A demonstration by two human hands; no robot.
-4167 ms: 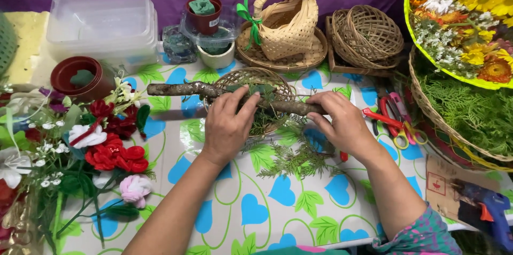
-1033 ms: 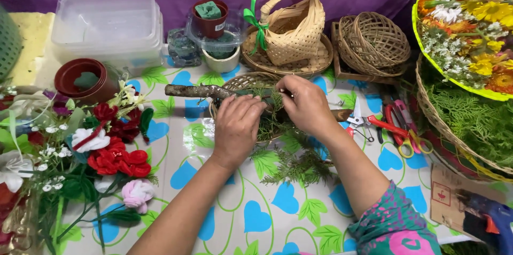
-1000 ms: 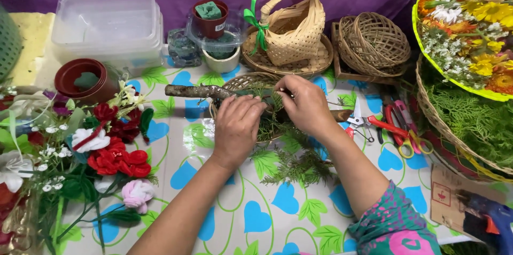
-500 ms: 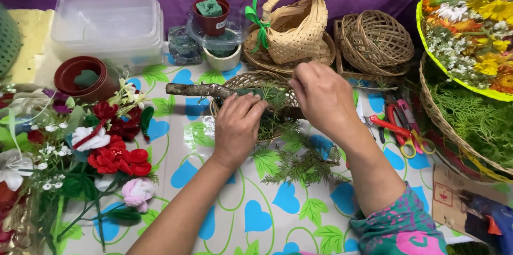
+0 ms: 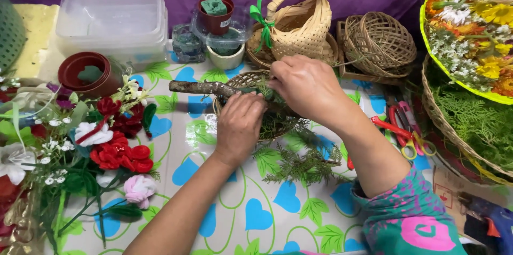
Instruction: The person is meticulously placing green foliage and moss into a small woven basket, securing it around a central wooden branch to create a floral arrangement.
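Note:
A low round wicker basket (image 5: 241, 79) sits mid-table with a rough brown branch (image 5: 199, 87) laid across its rim. My left hand (image 5: 239, 125) presses down on green fern sprigs (image 5: 291, 151) inside the basket, fingers curled. Over the basket's far right side, my right hand (image 5: 304, 86) pinches greenery near the branch. More fern spills out toward the front right of the basket. What lies under both palms is hidden.
Artificial red, white and pink flowers (image 5: 115, 148) lie at left. Behind stand clear plastic tubs (image 5: 109, 17), brown pots (image 5: 88, 73), a handled wicker basket (image 5: 299, 25) and a woven ball basket (image 5: 382, 41). Red scissors (image 5: 398, 126) and trays of greenery and flowers (image 5: 470, 46) sit at right.
Both hands have drawn in from the ends of the branch to the basket's middle. My right hand shifted left and up over the greenery; the left stays pressing the fern.

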